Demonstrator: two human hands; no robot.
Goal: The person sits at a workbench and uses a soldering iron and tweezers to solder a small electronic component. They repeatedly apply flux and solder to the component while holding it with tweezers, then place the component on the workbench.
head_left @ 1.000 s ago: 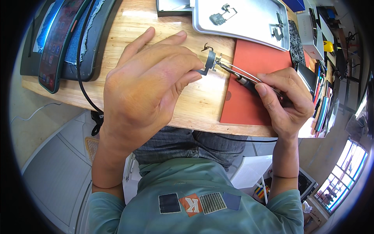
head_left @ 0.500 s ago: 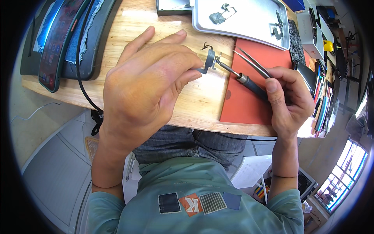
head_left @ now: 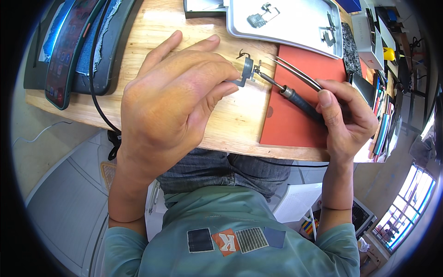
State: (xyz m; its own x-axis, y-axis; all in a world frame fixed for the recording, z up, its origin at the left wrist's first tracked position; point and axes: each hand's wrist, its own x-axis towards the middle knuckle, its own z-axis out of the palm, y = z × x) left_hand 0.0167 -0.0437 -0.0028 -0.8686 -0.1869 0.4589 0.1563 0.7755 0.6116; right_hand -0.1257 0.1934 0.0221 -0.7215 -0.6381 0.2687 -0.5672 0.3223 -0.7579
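Note:
Between thumb and fingertips, my left hand (head_left: 170, 92) pinches a small dark grey ring-shaped part (head_left: 248, 69) above the wooden table. Short dark wires curl from the part's top and small metal pieces show on its right side. My right hand (head_left: 348, 113) is closed on metal tweezers (head_left: 300, 74), their tips pointing up and left. Under the same hand runs a slim black-handled tool (head_left: 300, 102) with a metal collar and thin shaft; its tip reaches the metal pieces on the part. Its rear end is hidden by my palm, and I cannot tell its exact kind.
An orange-red mat (head_left: 288, 122) lies under the right hand. Beyond it, a metal tray (head_left: 295, 34) holds small dark parts. A phone (head_left: 69, 60) stands at left beside a black cable (head_left: 94, 87). Pens (head_left: 382, 122) and boxes (head_left: 367, 41) line the right edge.
The tweezers have swung up and left, and their tips have drawn closer together. My right hand has shifted slightly right. My left hand and the part have barely moved.

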